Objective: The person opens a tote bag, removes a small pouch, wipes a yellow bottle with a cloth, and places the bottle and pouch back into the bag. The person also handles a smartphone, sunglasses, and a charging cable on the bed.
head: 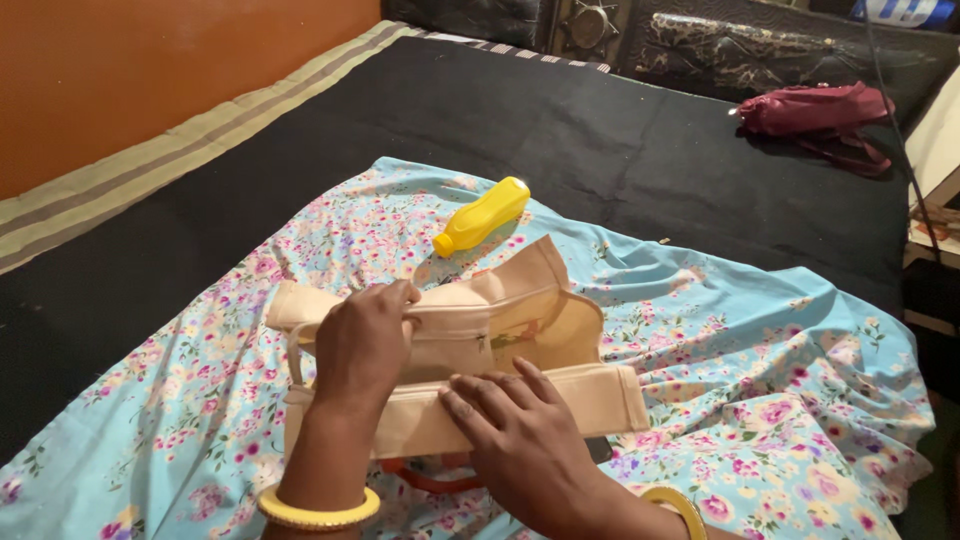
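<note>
A beige cloth bag (520, 330) with a zip lies on a light blue flowered cloth (760, 370). My left hand (362, 345) grips the bag's upper edge near the zip. Flat on the bag's front side panel rests my right hand (520, 440), fingers together and pressing down. Both wrists wear yellow bangles. Beyond the bag, a yellow plastic bottle (482, 215) lies on its side on the cloth. An orange strap shows under the bag's near edge.
The flowered cloth is spread over a black sheet (600, 120) on a bed. A dark red folded umbrella (815, 110) lies at the far right. An orange wall (130, 70) runs along the left; dark furniture stands behind the bed.
</note>
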